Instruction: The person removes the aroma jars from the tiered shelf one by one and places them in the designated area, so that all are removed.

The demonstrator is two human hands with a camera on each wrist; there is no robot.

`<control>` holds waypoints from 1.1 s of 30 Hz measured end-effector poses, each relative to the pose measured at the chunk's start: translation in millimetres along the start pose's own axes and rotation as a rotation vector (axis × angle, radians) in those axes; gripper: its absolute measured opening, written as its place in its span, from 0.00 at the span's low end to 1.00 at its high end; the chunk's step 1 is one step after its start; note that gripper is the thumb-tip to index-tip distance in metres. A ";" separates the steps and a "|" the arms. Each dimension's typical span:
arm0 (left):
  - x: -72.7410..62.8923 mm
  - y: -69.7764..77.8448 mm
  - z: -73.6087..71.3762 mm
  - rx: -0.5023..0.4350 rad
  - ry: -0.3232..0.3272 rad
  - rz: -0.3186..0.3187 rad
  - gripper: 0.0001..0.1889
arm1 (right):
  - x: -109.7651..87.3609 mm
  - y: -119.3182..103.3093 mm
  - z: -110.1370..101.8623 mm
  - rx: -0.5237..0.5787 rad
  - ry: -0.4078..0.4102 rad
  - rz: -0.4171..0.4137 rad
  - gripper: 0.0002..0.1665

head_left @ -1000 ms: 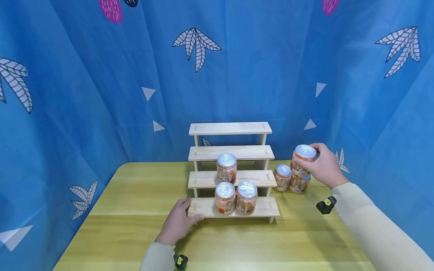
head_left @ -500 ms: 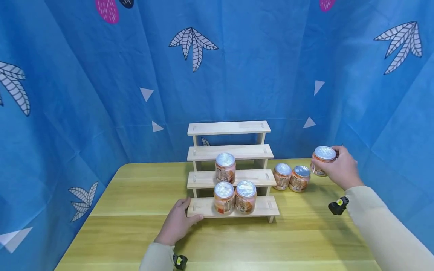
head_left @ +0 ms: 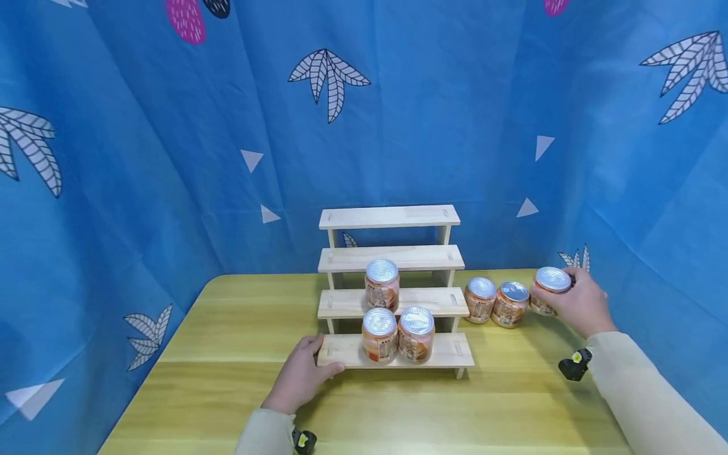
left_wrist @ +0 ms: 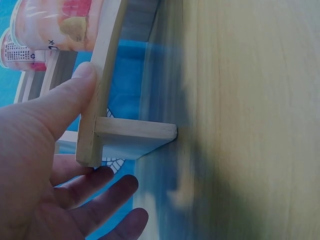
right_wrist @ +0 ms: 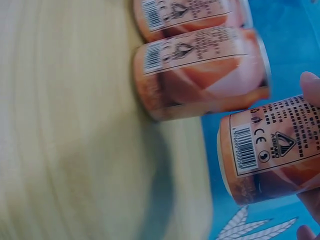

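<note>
My left hand (head_left: 297, 378) pinches the left end of the lowest step of a wooden tiered rack (head_left: 344, 351). In the left wrist view the thumb (left_wrist: 75, 92) lies on the board's upper face, with fingers beneath. At the back right, my right hand (head_left: 582, 306) grips an orange-and-pink printed can (head_left: 543, 302) with a silvery lid, upright. Just left of it stand two matching cans, a nearer one (head_left: 509, 309) and another (head_left: 479, 305). In the right wrist view the held can (right_wrist: 272, 150) appears beside them; whether its base touches the table I cannot tell.
Two like cans, a left one (head_left: 379, 341) and a right one (head_left: 416, 341), stand on the lowest step. A third (head_left: 382, 292) is one step higher. A blue patterned curtain (head_left: 455, 126) surrounds the wooden table (head_left: 227, 328) behind and at the sides.
My right hand has lifted the can off the top of another, carried it right, then lowered it beside the two standing cans. The left hand has kept its hold on the rack.
</note>
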State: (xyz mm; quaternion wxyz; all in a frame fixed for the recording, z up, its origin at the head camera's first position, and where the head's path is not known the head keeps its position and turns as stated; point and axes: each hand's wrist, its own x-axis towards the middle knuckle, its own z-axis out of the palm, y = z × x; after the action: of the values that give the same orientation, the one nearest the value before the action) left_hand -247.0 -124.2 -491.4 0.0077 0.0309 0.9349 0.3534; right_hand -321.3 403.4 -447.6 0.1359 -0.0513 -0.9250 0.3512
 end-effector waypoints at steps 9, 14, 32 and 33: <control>-0.3 -1.5 3.2 0.009 0.018 0.026 0.47 | -5.8 19.0 11.9 0.025 -0.042 0.019 0.61; -1.4 -0.5 2.1 0.001 0.017 0.019 0.46 | -7.1 27.3 19.1 0.020 -0.065 0.027 0.57; -1.1 2.1 1.8 -0.025 0.015 -0.002 0.48 | -5.0 32.8 20.9 0.007 -0.118 -0.023 0.51; -1.1 2.2 1.9 -0.026 0.013 -0.003 0.48 | -5.3 32.5 20.0 0.001 -0.127 -0.032 0.51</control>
State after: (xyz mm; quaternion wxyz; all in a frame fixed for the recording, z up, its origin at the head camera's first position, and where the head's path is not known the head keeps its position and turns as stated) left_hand -245.7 -121.4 -491.5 0.0024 0.0273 0.9302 0.3659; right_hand -322.0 414.0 -484.6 0.0826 -0.0140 -0.9323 0.3519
